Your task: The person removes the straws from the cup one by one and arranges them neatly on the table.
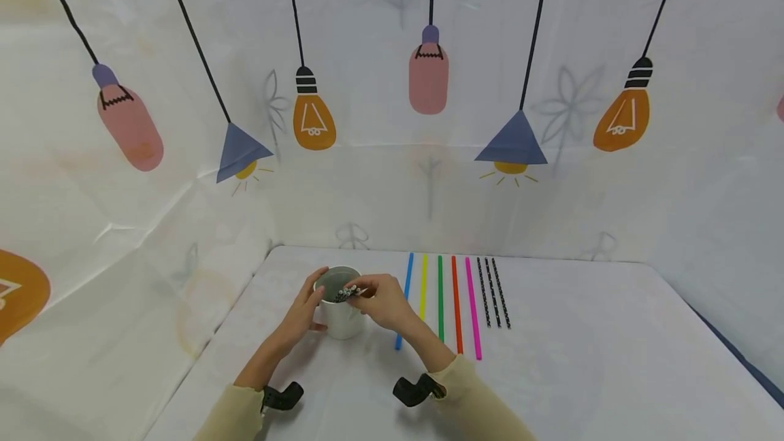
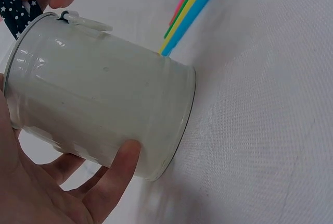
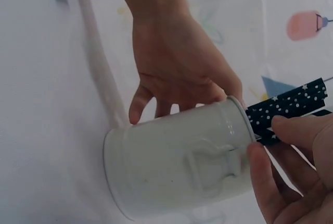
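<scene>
A white metal pail (image 1: 344, 322) stands upright on the table, its mouth facing up. My left hand (image 1: 300, 315) holds it from the left, thumb at the rim and fingers spread along the side wall in the left wrist view. Over the pail's mouth, my right hand (image 1: 384, 301) pinches a bundle of black drinking straws (image 3: 289, 101) with white stars and dots. The lower part of the bundle is inside the pail and hidden by its wall. A small handle lug (image 3: 213, 166) sits on the pail's side, below the right fingers.
Right of the pail lies a row of single straws: blue (image 1: 408, 278), yellow (image 1: 424, 278), green (image 1: 440, 291), red (image 1: 456, 305) and pink (image 1: 473, 312). Several black patterned straws (image 1: 493, 291) lie beyond them. A printed white curtain (image 1: 380, 189) hangs behind the table.
</scene>
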Available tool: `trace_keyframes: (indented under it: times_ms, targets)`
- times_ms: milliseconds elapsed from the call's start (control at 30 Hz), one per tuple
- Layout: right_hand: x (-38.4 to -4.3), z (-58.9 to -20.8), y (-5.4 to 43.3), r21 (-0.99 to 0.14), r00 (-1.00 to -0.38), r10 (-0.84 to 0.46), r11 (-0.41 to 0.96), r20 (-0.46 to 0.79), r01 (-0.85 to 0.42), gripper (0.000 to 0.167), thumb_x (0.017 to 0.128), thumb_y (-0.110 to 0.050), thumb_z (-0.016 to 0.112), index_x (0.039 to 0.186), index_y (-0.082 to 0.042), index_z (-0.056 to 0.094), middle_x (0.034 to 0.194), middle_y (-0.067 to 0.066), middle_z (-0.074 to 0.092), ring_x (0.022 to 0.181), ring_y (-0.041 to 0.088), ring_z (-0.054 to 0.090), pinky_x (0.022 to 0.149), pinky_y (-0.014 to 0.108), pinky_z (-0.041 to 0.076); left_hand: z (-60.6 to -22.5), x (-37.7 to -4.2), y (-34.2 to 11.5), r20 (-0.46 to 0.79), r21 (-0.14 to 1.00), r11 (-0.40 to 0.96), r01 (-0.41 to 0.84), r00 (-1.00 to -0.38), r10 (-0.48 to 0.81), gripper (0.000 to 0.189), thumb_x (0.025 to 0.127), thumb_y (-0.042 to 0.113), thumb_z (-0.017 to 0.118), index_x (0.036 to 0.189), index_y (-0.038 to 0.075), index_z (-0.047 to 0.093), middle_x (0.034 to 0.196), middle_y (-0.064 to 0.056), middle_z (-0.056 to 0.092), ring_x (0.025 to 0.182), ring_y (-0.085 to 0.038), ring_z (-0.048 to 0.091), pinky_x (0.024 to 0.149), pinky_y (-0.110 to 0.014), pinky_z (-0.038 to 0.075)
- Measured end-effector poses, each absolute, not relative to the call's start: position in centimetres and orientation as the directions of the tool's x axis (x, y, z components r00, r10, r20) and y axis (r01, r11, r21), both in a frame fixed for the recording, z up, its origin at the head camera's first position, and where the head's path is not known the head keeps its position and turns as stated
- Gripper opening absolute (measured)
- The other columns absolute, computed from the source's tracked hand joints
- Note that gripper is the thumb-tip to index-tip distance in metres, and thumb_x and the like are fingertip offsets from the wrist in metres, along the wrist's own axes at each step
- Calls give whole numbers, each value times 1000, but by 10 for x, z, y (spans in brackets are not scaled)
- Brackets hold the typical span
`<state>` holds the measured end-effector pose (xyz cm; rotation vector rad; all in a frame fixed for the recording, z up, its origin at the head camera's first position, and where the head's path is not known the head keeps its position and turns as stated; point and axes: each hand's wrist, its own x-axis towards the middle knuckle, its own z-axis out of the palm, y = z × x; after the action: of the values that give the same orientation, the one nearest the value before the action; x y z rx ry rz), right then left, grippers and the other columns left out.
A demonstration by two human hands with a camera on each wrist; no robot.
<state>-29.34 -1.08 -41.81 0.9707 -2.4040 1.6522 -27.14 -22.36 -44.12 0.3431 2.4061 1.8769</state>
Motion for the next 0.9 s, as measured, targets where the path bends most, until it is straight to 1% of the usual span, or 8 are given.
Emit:
trace_keyframes:
  times_ms: [167,267,400,500,567,667,767,900]
  targets:
    - [-288,-415,-5,-841,-812,-425,181,401,-510,14,85,-1,73,97,-9,71,93,1,71,77,10,67,62,26,56,-440,-271,-220,82,965,229,128,-976,201,51,108,29,32,155,18,16,156,-21,15,135,-52,23,74,-59,53]
    - [-285,-410,2,-867,-823,-406,129,397,-481,16,85,2,73,97,-6,66,93,4,71,82,18,69,64,26,56,-440,-271,-219,78,963,237,126,-976,202,50,108,28,31,155,18,16,155,-21,16,135,-52,25,74,-59,53]
    - [-277,-400,18,-885,-825,-398,65,401,-462,18,85,4,71,100,1,62,97,13,71,86,28,70,65,30,57,-445,-274,-220,75,963,238,124,-976,202,50,108,26,30,155,17,15,156,-21,14,135,-53,24,73,-60,53]
    - [-272,-390,34,-882,-824,-378,39,422,-469,18,86,7,68,101,4,59,100,18,70,85,29,69,66,34,58,-455,-280,-222,74,962,246,122,-978,196,50,108,29,31,155,19,16,157,-19,13,136,-52,23,72,-59,53]
    - [-268,-382,46,-872,-819,-354,20,451,-489,17,87,7,68,98,3,57,100,19,70,82,24,70,65,34,58,-462,-286,-223,74,960,254,122,-979,191,51,108,34,32,155,22,16,157,-17,14,136,-50,23,72,-59,54]
    - [-261,-368,64,-841,-794,-315,-23,519,-541,16,87,6,68,95,1,55,100,20,70,79,20,70,65,33,57,-468,-289,-225,89,956,262,134,-980,176,50,107,39,33,154,26,19,157,-14,16,136,-48,25,70,-57,54]
    - [-256,-356,81,-785,-751,-250,-70,611,-615,16,86,6,70,90,1,55,95,20,70,77,19,69,62,33,57,-470,-290,-227,110,955,256,149,-981,162,50,107,39,33,153,26,20,157,-13,16,134,-50,26,68,-56,55]
    - [-255,-346,105,-697,-685,-142,-58,714,-715,15,83,13,68,85,3,57,90,16,70,70,19,67,58,30,56,-471,-289,-229,119,954,254,158,-979,164,50,107,38,33,153,25,20,158,-12,13,134,-53,25,68,-57,55]
